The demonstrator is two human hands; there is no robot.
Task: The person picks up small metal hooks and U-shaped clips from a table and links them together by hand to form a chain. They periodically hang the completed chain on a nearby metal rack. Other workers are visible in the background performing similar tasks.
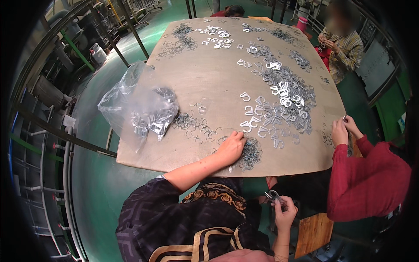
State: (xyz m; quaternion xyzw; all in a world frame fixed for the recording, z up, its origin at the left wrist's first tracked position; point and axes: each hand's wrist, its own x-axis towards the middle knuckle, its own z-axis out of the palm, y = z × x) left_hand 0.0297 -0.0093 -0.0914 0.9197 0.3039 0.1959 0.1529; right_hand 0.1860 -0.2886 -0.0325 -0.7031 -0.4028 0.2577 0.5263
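From the head view, the left hand [231,147] reaches out over the near edge of the tabletop [209,78] and rests on a small heap of wire hooks [249,153]. Its fingers are curled down into the heap, but whether the grip has closed on any hook cannot be told, since the fingertips are buried among the wires. The right hand [284,213] sits low, below the tabletop edge near the lap, with its grip closed on a small metal clasp [273,195].

The step in hand looks like picking a wire hook from the heap to join with the clasp held in the other hand. The next move calls for pinching a single hook free of the tangle and bringing it down to the clasp without dragging its neighbours along.

Flat metal plates [283,105] lie spread across the middle of the tabletop, and a clear plastic bag [135,105] of parts lies to the left. A person in a red sleeve [366,174] works at the right edge.
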